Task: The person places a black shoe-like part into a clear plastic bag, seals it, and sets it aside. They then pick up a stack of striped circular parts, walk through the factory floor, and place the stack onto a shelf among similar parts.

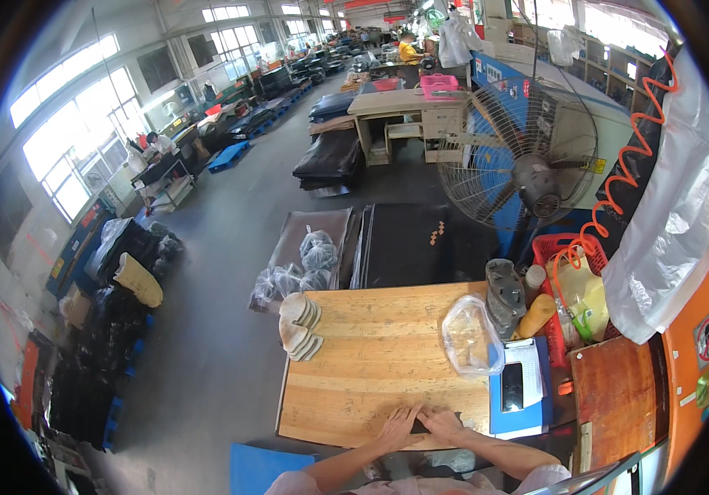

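Both hands are close together at the near edge of a wooden tabletop (pixel 354 371). My left hand (pixel 397 426) lies with its fingers stretched forward, the tips beside a small dark flat piece (pixel 419 426). From the other side my right hand (pixel 442 423) rests on the same piece, fingers extended and angled toward the left hand. The hands cover part of the piece, so its full shape is hidden. On the table's far left corner sit stacks of pale, rounded, insole-shaped pieces (pixel 296 318). A clear plastic bag (pixel 471 337) lies toward the right.
Right of the bag are a blue clipboard (pixel 542 417) with a phone (pixel 512 388), a grey moulded object (pixel 503 297), a yellow bottle (pixel 536 316) and a red basket (pixel 554 246). A large fan (pixel 527 165) stands beyond. Black sheets (pixel 408 247) lie past the table.
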`<control>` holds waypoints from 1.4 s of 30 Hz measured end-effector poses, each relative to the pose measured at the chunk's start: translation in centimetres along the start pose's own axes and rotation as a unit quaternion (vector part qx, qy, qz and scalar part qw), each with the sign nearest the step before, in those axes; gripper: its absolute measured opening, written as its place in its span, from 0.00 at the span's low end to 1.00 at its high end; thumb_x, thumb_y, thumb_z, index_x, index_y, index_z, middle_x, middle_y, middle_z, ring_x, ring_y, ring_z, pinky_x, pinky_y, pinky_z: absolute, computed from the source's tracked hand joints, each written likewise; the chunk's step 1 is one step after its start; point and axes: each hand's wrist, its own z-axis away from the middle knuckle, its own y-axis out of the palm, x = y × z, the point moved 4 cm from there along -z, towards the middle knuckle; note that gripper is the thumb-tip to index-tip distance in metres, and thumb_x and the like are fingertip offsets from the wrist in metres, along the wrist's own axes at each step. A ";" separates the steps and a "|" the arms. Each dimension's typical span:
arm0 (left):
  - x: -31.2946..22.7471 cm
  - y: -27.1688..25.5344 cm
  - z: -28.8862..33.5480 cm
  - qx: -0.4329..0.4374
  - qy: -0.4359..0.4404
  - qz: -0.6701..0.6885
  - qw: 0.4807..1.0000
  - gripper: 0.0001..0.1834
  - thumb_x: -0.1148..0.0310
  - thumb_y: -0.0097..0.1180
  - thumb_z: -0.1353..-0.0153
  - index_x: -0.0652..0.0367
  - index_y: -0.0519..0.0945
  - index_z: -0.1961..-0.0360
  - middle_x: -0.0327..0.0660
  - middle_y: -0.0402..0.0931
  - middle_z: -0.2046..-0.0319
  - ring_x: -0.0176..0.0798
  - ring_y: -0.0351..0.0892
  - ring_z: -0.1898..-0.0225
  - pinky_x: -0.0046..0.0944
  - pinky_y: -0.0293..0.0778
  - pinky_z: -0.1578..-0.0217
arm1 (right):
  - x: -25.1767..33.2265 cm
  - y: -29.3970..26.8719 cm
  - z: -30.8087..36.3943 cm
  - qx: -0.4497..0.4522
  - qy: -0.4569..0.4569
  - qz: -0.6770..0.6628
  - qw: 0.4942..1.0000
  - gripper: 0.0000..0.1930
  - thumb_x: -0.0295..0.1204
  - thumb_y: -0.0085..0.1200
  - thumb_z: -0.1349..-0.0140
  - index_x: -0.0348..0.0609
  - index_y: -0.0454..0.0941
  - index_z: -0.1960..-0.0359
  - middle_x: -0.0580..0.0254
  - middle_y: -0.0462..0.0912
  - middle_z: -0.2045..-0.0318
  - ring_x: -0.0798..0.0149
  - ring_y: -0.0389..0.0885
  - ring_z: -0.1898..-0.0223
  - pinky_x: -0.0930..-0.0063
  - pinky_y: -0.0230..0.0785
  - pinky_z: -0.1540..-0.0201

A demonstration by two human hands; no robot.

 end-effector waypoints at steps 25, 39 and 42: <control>-0.7 2.1 -3.3 -0.008 0.022 0.012 1.000 0.35 0.47 0.64 0.45 0.62 0.74 0.45 0.54 0.74 0.52 0.59 0.73 0.46 0.52 0.69 0.44 | -7.5 2.6 6.6 -0.164 0.091 -0.186 0.964 0.40 0.55 0.67 0.50 0.34 0.70 0.45 0.42 0.77 0.49 0.42 0.75 0.45 0.53 0.67 0.41; 0.1 1.6 -1.7 0.062 -0.009 -0.034 0.997 0.43 0.58 0.68 0.48 0.64 0.64 0.35 0.59 0.67 0.39 0.61 0.63 0.36 0.54 0.59 0.34 | -3.6 2.4 5.5 -0.126 0.063 -0.099 0.985 0.34 0.46 0.65 0.49 0.35 0.71 0.45 0.49 0.79 0.50 0.51 0.77 0.47 0.62 0.70 0.45; 1.1 0.9 -1.3 0.102 -0.045 -0.009 0.994 0.45 0.53 0.66 0.45 0.64 0.61 0.32 0.61 0.64 0.36 0.62 0.61 0.33 0.52 0.61 0.34 | -3.7 2.8 5.5 -0.121 0.062 -0.106 0.985 0.34 0.45 0.65 0.49 0.36 0.71 0.45 0.50 0.79 0.50 0.51 0.77 0.47 0.62 0.71 0.46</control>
